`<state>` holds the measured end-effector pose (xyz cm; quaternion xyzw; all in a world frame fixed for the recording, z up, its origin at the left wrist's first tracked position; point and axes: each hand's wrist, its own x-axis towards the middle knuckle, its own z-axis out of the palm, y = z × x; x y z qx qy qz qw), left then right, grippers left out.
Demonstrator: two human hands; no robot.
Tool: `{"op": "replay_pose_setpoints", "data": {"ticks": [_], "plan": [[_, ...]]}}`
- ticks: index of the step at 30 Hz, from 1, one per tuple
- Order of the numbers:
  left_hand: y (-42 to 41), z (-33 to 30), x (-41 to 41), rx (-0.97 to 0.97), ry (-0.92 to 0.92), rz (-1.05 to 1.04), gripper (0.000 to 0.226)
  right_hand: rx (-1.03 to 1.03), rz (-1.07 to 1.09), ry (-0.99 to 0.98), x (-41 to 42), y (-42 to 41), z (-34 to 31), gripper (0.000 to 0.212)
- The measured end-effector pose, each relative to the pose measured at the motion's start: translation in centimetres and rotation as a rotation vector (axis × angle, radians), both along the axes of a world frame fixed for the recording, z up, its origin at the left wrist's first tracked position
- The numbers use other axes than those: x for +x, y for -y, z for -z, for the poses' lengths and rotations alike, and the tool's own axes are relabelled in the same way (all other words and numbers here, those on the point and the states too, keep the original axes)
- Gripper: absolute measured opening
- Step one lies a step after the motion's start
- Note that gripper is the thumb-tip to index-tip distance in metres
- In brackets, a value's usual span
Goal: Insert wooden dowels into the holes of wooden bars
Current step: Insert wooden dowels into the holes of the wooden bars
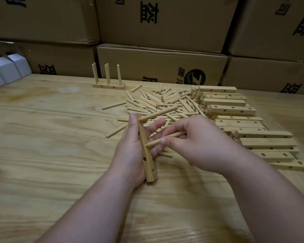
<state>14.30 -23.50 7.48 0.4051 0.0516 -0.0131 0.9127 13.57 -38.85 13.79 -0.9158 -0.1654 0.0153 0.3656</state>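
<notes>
Boxes of white card (pixel 6 69) are seen at the far left edge of the tabletop (pixel 51 137), well left of the dowel pile (pixel 163 104). A finished bar with upright dowels (pixel 108 79) is stood left of and behind that pile. Nearer than the pile, a drilled wooden bar (pixel 146 153) is gripped on edge by the left hand (pixel 132 149), thumb along its upper end and fingers curled behind it. One dowel (pixel 158 114) is already seated near the bar's far end and is pointed right, over the pile. A second dowel (pixel 165 137) is pinched by the right hand (pixel 195 142), its tip set against a hole midway along the bar. Right of the pile, drilled bars (pixel 244 123) are stacked in rows. Cardboard cartons (pixel 161 64) are stacked behind the pile.
</notes>
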Motion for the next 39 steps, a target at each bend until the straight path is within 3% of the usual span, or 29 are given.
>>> {"op": "replay_pose_setpoints", "data": {"ticks": [8, 14, 17, 26, 32, 36, 39], "plan": [[0.0, 0.5, 0.3, 0.046, 0.001, 0.082, 0.068, -0.009, 0.04, -0.022, -0.1, -0.3, 0.2, 0.01], [0.0, 0.5, 0.5, 0.045, -0.03, 0.013, 0.058, -0.165, 0.01, 0.129, -0.6, -1.9, 0.8, 0.014], [0.1, 0.4, 0.5, 0.062, -0.039, 0.06, 0.055, -0.02, -0.054, -0.014, -0.5, -1.4, 0.4, 0.019], [0.3, 0.1, 0.2, 0.066, -0.054, 0.017, 0.05, 0.04, -0.073, -0.054, -0.7, -2.2, 0.5, 0.018], [0.2, 0.2, -0.1, 0.012, -0.024, 0.13, 0.064, 0.107, -0.093, -0.178, -0.5, -0.9, -0.2, 0.018], [0.5, 0.1, -0.2, 0.077, 0.036, 0.178, 0.061, -0.026, 0.09, 0.009, 0.2, 0.5, -0.7, 0.011], [0.9, 0.2, -0.2, 0.132, 0.02, 0.095, 0.048, 0.042, 0.113, 0.088, 0.4, 1.0, -1.2, 0.017]]}}
